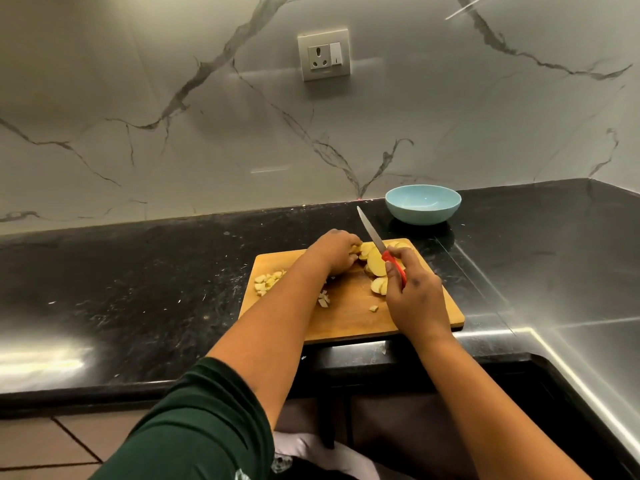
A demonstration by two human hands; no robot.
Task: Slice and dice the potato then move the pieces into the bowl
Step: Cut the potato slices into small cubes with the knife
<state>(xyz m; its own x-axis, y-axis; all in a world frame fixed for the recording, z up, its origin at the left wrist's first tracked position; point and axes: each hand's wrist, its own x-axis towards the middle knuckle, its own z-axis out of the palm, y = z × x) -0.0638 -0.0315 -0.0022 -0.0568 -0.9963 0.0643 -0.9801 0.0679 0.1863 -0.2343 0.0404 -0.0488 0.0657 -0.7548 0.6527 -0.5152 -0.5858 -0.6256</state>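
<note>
Showing one wooden cutting board (pixel 346 317) lying flat on the black countertop (pixel 138 289), its near edge overhanging the counter lip

Showing one light blue bowl (pixel 423 204) standing on the countertop at 1 o'clock from the board, apart from it; holding nothing visible inside

Showing one knife (pixel 377 245) with a red handle, blade angling up toward 11 o'clock, tip raised above the board's far edge

Gripping the red handle with the right hand (pixel 414 296), fingers closing around it

Resting the left hand (pixel 334 252) palm down at the board's 12 o'clock area, fingers curling over potato slices (pixel 375 263); grip on any single slice not determinable

Showing several pale yellow slices lying between the two hands and just beside the right hand; exact count not readable because of overlap

Showing three loose groups of diced pieces (pixel 266 280) on the board: one heap at 9 o'clock by the left edge, one small cluster beside the left forearm near the centre, one single piece at 5 o'clock from the centre

Showing one wall socket (pixel 323 54) with switch on the marble backsplash above
</note>
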